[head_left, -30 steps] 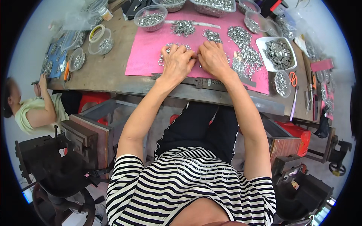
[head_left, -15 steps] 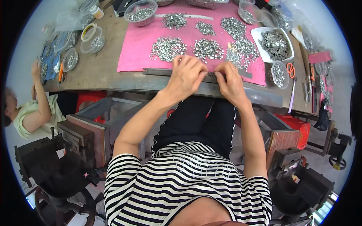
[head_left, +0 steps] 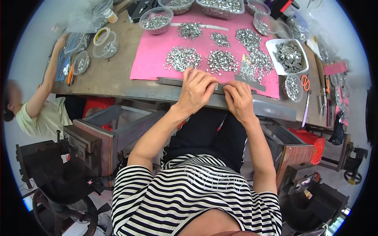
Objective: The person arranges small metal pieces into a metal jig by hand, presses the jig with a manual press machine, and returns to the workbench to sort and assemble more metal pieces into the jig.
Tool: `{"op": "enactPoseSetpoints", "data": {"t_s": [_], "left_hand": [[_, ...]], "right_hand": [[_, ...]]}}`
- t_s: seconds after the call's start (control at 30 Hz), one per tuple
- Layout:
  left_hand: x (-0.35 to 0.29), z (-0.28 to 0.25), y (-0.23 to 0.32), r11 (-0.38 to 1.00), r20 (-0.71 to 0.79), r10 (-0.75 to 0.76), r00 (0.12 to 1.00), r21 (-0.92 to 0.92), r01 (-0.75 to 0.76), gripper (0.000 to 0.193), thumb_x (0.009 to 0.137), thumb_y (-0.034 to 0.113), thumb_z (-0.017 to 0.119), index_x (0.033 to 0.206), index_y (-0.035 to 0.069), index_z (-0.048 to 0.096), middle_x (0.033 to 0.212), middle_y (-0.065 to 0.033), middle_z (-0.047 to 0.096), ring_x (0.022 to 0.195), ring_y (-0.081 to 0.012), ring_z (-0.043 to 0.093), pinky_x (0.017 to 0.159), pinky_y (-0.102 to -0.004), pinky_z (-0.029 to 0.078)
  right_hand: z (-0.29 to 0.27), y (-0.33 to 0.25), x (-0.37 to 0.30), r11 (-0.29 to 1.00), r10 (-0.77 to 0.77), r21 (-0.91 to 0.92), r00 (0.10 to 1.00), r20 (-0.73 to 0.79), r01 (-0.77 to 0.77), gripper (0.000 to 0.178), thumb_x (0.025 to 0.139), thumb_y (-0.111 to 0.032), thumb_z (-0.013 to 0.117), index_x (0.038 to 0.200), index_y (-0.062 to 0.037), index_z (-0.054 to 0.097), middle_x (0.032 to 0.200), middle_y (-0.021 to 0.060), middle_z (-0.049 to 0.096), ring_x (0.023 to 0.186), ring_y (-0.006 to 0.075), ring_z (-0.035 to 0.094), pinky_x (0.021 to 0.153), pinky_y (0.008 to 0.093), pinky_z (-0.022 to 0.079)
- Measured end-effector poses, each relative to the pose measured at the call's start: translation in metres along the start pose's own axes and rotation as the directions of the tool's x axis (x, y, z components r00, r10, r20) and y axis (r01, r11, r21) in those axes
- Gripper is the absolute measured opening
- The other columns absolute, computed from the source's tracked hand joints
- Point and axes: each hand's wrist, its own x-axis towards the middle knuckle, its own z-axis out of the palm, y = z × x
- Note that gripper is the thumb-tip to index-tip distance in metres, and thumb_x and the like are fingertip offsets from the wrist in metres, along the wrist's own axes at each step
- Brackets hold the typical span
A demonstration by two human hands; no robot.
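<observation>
At the near edge of the table, my left hand (head_left: 197,89) and my right hand (head_left: 239,99) meet almost fingertip to fingertip, both pinched closed. Small dark metal bits (head_left: 221,88) show in the gap between them, too small to name. A long dark metal strip (head_left: 169,82) runs under my fingers along the edge; my left hand covers part of it. Just beyond lie loose piles of small silvery metal pieces (head_left: 182,59) on a pink mat (head_left: 145,61). Another pile (head_left: 222,61) sits past my fingertips, and thin pin-like pieces (head_left: 247,70) lie beyond my right hand.
A white tray (head_left: 270,48) of dark metal parts stands right, with a round tub (head_left: 293,87), orange-handled scissors (head_left: 305,83) and a purple-handled tool (head_left: 306,109) nearby. Clear tubs (head_left: 156,21) line the back. At left, a co-worker's arm (head_left: 48,74) reaches over the table.
The view has shifted, so the table sits slightly lower and further right. My hands remain pinched together at the strip. The co-worker's arm has stretched further forward toward a tub.
</observation>
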Motion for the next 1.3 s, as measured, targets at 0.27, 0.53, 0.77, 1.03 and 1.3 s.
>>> {"op": "enactPoseSetpoints", "data": {"t_s": [0.27, 0.53, 0.77, 1.03, 1.3], "left_hand": [[0.023, -0.028, -0.040, 0.979, -0.040, -0.097, 0.995, 0.177, 0.102, 0.023, 0.090, 0.012, 0.067, 0.113, 0.011, 0.072, 0.106, -0.0041, 0.071, 0.109, -0.0251, 0.061, 0.107, -0.0512, 0.030], [0.014, -0.036, -0.040, 0.972, 0.150, -0.145, 0.978, 0.209, 0.112, 0.061, 0.096, 0.013, 0.060, 0.153, 0.014, 0.038, 0.121, -0.0063, 0.072, 0.133, -0.0392, 0.046, 0.107, -0.0772, 0.014], [0.019, -0.046, -0.052, 0.959, 0.059, -0.126, 0.990, 0.264, 0.106, 0.027, 0.091, 0.015, 0.068, 0.117, 0.013, 0.070, 0.105, -0.0021, 0.072, 0.116, -0.0289, 0.056, 0.108, -0.0611, 0.025], [0.042, -0.024, -0.060, 0.960, 0.015, -0.071, 0.997, 0.273, 0.064, 0.011, 0.086, 0.018, 0.073, 0.097, 0.014, 0.073, 0.088, -0.0009, 0.065, 0.095, -0.0232, 0.056, 0.101, -0.0499, 0.030], [0.050, -0.023, -0.060, 0.936, 0.125, -0.080, 0.989, 0.351, 0.032, 0.011, 0.084, 0.021, 0.075, 0.093, 0.014, 0.074, 0.086, -0.0015, 0.063, 0.095, -0.0245, 0.056, 0.100, -0.0521, 0.030]], "right_hand": [[0.016, 0.015, 0.045, 0.999, -0.011, 0.040, 1.000, 0.004, 0.011, 0.018, 0.079, -0.001, 0.072, 0.097, -0.0053, 0.069, 0.094, 0.0079, 0.063, 0.090, 0.0276, 0.060, 0.081, 0.0400, 0.045], [0.077, 0.040, 0.097, 0.998, -0.044, -0.029, 0.994, 0.096, 0.047, 0.015, 0.082, -0.007, 0.070, 0.097, -0.0070, 0.073, 0.090, 0.0087, 0.061, 0.093, 0.0282, 0.059, 0.083, 0.0423, 0.046], [0.086, 0.039, 0.108, 0.995, -0.034, -0.083, 0.982, 0.188, 0.050, 0.009, 0.085, -0.011, 0.066, 0.089, -0.0046, 0.069, 0.091, 0.0109, 0.061, 0.095, 0.0296, 0.059, 0.083, 0.0429, 0.045], [0.072, 0.038, 0.104, 0.994, -0.046, -0.088, 0.986, 0.163, 0.061, 0.007, 0.086, -0.011, 0.065, 0.088, -0.0045, 0.064, 0.091, 0.0119, 0.062, 0.095, 0.0304, 0.059, 0.082, 0.0429, 0.043], [0.017, 0.026, 0.068, 0.973, 0.126, 0.163, 0.966, 0.226, -0.165, 0.005, 0.088, -0.006, 0.066, 0.091, -0.0024, 0.063, 0.086, 0.0126, 0.062, 0.081, 0.0302, 0.060, 0.077, 0.0391, 0.043]]}}
